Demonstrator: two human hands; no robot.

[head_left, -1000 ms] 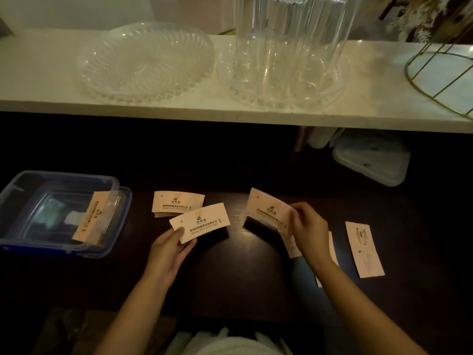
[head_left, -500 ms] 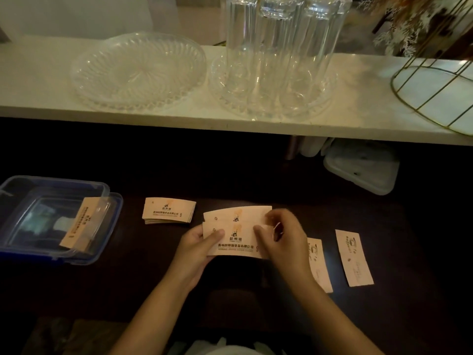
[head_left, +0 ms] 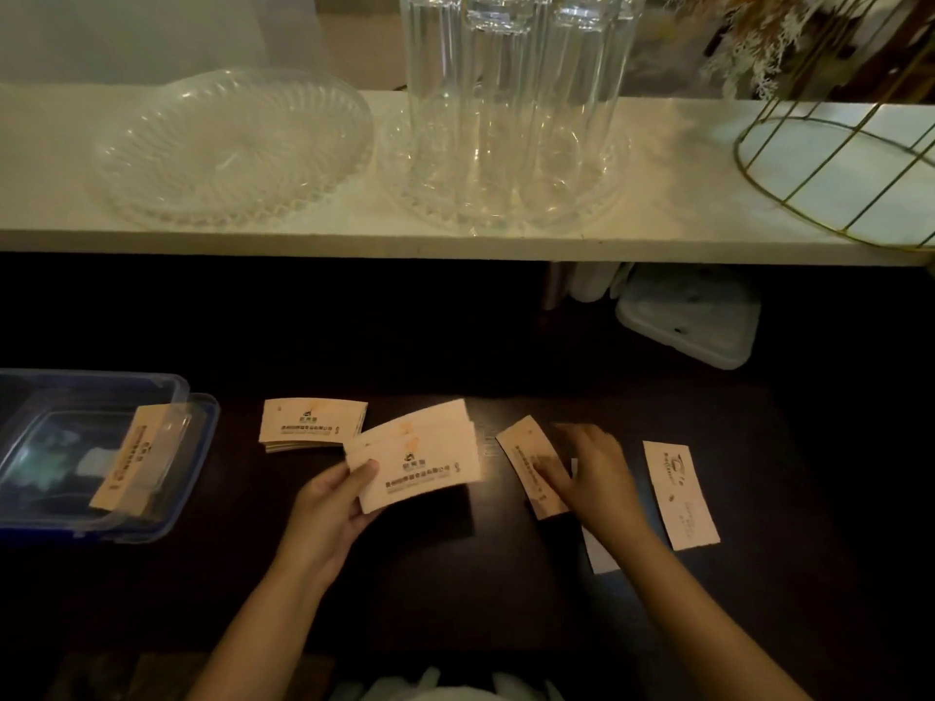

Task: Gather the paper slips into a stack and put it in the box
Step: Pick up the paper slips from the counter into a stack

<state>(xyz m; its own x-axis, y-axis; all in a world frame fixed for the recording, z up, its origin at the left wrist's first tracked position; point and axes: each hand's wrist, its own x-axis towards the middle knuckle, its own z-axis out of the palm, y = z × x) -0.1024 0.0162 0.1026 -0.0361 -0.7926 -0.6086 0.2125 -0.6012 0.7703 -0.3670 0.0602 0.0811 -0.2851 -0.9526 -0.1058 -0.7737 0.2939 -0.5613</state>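
Observation:
My left hand (head_left: pixel 324 513) holds a small fanned stack of pale paper slips (head_left: pixel 420 455) above the dark table. My right hand (head_left: pixel 589 473) rests with its fingers on a slip (head_left: pixel 521 450) lying on the table; whether it grips that slip is unclear. Another slip (head_left: pixel 680 493) lies to the right, and a white one (head_left: pixel 599 554) peeks out under my right wrist. A separate pile of slips (head_left: pixel 311 425) sits left of centre. The clear blue-rimmed box (head_left: pixel 172 518) at the far left holds a bundle of slips (head_left: pixel 129 465).
A white shelf (head_left: pixel 455 240) above the table carries a clear glass dish (head_left: pixel 232 149), a tray of tall glasses (head_left: pixel 511 108) and a gold wire basket (head_left: pixel 835 159). A white plastic lid (head_left: pixel 693 321) lies under the shelf at the back right.
Both hands joined their slips into one stack, which stayed in my left hand. My right hand let go and moved right onto a slip lying on the table.

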